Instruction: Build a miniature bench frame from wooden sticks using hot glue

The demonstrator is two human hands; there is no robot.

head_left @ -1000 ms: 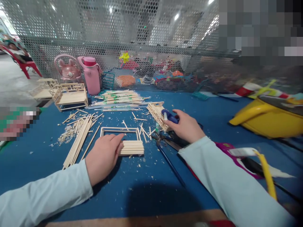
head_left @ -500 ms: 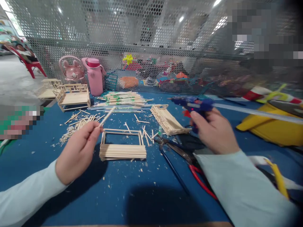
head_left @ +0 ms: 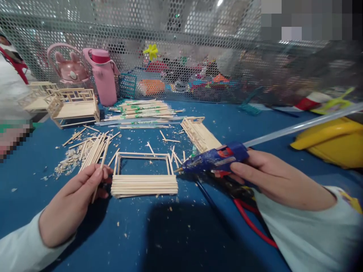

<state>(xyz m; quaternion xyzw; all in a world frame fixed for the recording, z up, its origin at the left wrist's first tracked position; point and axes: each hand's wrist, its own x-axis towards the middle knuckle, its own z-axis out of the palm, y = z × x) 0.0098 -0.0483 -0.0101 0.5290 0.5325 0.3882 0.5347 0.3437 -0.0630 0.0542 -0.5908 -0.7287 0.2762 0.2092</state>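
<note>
My left hand [head_left: 78,200] pinches a thin wooden stick [head_left: 105,153], which stands steeply at the left side of a small stick frame [head_left: 144,184]. Flat sticks cover the near part of this frame, while its far part is an open rectangle. My right hand [head_left: 278,179] grips a blue glue gun [head_left: 215,158] with a long clear glue stick [head_left: 303,126] in its rear. The gun's nozzle points left, close to the frame's right side.
Loose sticks [head_left: 95,151] and scraps lie left. Behind are stick chairs [head_left: 75,109], a pink bottle [head_left: 104,83], bundled sticks [head_left: 147,109] and a mesh panel [head_left: 127,37]. Another stick piece [head_left: 200,134], red-handled pliers [head_left: 252,223] and a yellow object [head_left: 334,143] are right.
The glue gun has moved left and down to the frame's right side. My left hand has lowered, and its stick has turned more upright. The view has shifted a little.
</note>
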